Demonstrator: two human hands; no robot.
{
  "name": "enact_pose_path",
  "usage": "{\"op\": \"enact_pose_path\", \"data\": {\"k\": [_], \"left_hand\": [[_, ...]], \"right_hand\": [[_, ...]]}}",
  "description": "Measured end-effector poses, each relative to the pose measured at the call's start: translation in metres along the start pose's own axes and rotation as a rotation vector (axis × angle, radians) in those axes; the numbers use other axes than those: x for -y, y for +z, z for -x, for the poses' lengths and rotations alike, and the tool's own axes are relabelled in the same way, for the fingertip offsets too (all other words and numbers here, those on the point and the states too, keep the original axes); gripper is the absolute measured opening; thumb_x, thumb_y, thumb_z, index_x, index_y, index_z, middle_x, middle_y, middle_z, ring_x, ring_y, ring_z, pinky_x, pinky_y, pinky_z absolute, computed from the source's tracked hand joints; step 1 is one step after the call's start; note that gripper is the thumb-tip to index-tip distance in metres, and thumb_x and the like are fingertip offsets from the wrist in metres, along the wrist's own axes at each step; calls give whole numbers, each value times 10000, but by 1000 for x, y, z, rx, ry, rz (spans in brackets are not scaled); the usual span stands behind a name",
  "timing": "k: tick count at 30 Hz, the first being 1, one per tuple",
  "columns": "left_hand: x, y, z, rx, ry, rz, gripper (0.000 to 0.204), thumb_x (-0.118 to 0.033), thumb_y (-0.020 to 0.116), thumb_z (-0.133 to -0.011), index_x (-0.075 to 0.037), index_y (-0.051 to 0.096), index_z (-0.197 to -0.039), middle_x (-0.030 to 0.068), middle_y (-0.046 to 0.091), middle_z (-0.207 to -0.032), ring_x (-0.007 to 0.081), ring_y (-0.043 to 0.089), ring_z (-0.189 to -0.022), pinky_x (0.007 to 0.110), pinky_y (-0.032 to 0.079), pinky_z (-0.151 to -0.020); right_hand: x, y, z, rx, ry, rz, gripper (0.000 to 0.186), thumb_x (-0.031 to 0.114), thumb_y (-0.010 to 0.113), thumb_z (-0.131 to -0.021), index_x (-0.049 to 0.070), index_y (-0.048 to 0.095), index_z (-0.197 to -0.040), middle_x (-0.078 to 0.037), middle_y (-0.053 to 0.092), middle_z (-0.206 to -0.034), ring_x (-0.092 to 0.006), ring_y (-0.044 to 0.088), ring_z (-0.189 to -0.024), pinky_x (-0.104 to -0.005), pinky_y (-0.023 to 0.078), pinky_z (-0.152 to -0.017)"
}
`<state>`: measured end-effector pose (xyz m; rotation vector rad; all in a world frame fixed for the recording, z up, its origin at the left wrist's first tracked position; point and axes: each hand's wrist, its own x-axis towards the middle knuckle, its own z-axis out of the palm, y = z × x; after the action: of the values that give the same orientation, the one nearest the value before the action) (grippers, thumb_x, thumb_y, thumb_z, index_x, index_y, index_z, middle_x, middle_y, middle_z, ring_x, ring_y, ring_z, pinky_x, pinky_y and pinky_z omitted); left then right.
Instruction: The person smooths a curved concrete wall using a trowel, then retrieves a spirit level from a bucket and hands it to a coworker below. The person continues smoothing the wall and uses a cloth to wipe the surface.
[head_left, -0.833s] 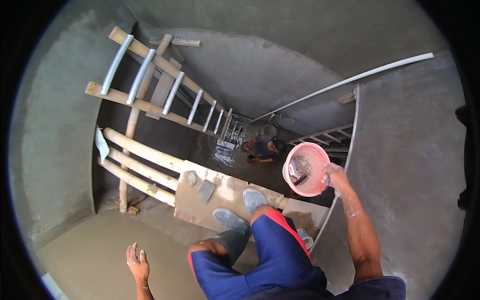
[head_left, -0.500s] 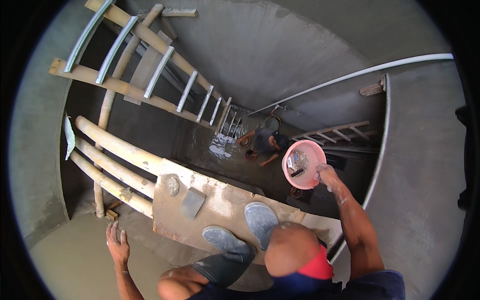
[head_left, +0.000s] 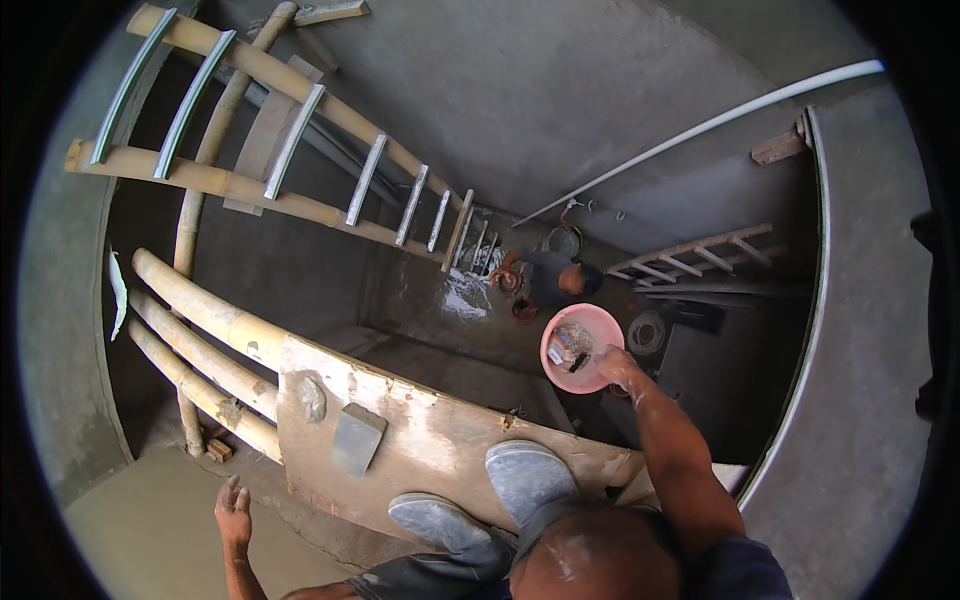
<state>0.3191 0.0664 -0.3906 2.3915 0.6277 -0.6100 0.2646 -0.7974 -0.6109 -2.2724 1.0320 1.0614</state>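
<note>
My right hand (head_left: 618, 370) grips the rim of a pink bucket (head_left: 601, 326), holding it at arm's length out over the drop beyond the board. Inside the bucket lie pale debris and a small dark object I cannot make out. My left hand (head_left: 234, 512) is off to the left, holding nothing, its fingers loosely apart above the grey floor. Under my feet is a wooden board (head_left: 430, 425), and on it rest a grey rectangular block (head_left: 357, 440) and a lump of mortar (head_left: 312, 400).
Bamboo poles (head_left: 205, 325) support the board. A bamboo ladder (head_left: 215, 182) with metal rungs slopes down at the left. Far below, a person (head_left: 552, 280) crouches on the wet floor near a smaller ladder (head_left: 690, 252). A white pipe (head_left: 700, 133) crosses the far wall.
My right hand has shifted the bucket slightly left, and my body leans further forward over the drop. My left hand has dropped lower, its fingers a little more bent.
</note>
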Motion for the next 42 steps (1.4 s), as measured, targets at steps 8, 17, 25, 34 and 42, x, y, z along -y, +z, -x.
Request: {"op": "enact_pose_path", "data": {"k": [8, 17, 25, 34, 42], "left_hand": [[33, -15, 9, -12, -215, -6, 448, -148, 667, -1036, 2, 659, -1459, 189, 695, -1435, 306, 666, -1295, 413, 507, -1123], [8, -28, 25, -31, -213, -23, 476, -201, 663, -1052, -23, 643, -1492, 156, 702, -1424, 278, 678, -1246, 402, 549, -1033], [-1, -35, 37, -62, -269, -20, 474, -211, 662, -1056, -39, 643, -1497, 119, 705, -1396, 219, 679, -1142, 343, 556, -882], [-2, -43, 37, -30, -210, -108, 473, -191, 661, -1050, -15, 639, -1488, 217, 658, -1486, 346, 632, -1362, 431, 504, -1146], [-21, -38, 27, 18, -161, -72, 474, -165, 667, -1052, -18, 633, -1501, 214, 650, -1505, 338, 644, -1354, 430, 503, -1149]], "right_hand": [[10, 27, -14, 94, -81, 68, 512, 375, 613, -1000, 4, 674, -1347, -303, 713, -1329, -458, 680, -1268, -490, 525, -1108], [27, 31, -25, 77, -79, 82, 490, 361, 599, -973, 23, 722, -1307, -271, 733, -1321, -426, 698, -1269, -489, 543, -1090], [25, 30, -47, 112, -80, 102, 533, 360, 565, -1000, 3, 630, -1390, -291, 695, -1383, -442, 666, -1307, -493, 508, -1140], [31, 17, -22, 16, 45, 2, 626, 413, 631, -996, 27, 603, -1488, -275, 670, -1449, -437, 632, -1371, -471, 486, -1175], [5, 36, -3, 51, -84, -89, 534, 417, 632, -1015, 91, 662, -1437, -232, 681, -1450, -444, 629, -1364, -503, 488, -1167]]}}
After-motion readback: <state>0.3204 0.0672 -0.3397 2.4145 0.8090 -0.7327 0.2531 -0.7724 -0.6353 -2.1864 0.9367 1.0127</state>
